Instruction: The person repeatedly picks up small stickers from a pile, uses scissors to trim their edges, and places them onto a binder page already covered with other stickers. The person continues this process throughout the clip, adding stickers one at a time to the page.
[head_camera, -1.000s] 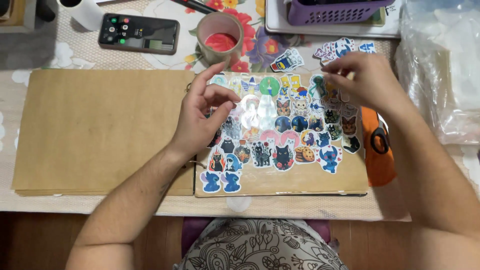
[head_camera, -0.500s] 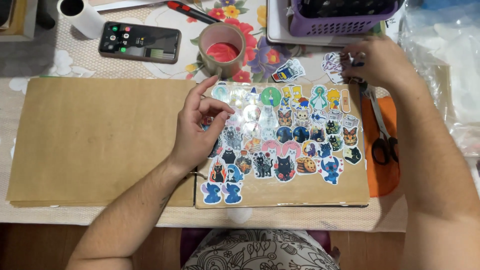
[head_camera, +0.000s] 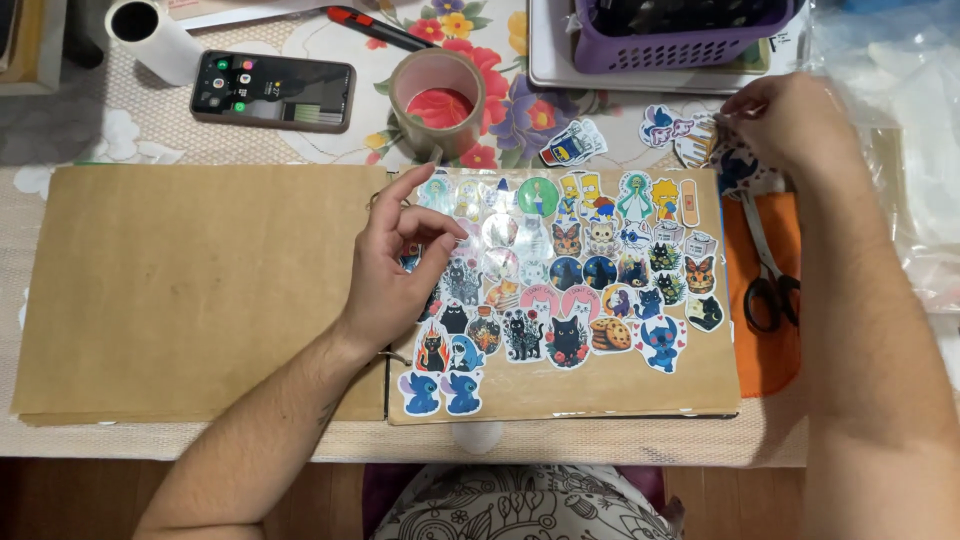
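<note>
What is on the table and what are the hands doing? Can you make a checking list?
Surface: table with a flowery cloth, lace mat under an open brown album.
Job's things: right album page covered in stickers of cats and cartoon figures; loose stickers above it.
Clutter: tape roll, phone, scissors on an orange sheet, purple basket, paper roll, red-handled cutter, plastic bags.
Grippers: left hand rests on the sticker page, fingers loosely curled; right hand pinches loose stickers at the page's top right corner.
Cables: nothing seen.
Surroundings: patterned lap below the table edge.
</note>
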